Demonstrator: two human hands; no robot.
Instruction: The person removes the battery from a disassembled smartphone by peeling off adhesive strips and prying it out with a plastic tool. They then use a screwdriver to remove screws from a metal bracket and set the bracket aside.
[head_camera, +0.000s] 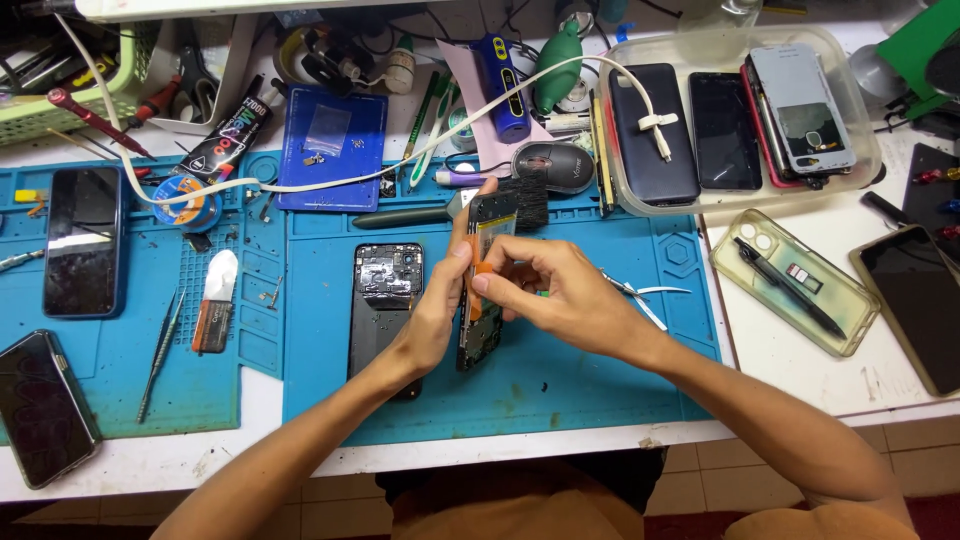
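Note:
My left hand (437, 300) holds an opened phone body (485, 275) tilted up on its long edge above the blue work mat (560, 360). My right hand (550, 290) pinches at the phone's side near a small orange piece, fingers closed on it. The phone's inner boards and battery face right. A removed black back cover (385, 300) lies flat on the mat just left of my left hand. Metal tweezers (640, 295) rest on the mat behind my right hand.
A clear tray (745, 195) with several phones sits at the back right. A clear phone case with a pen (790, 280) lies right of the mat. Dark phones (82, 240), (42, 405) and tweezers (160, 350) lie on the left mat. A white cable (330, 180) and tools crowd the back.

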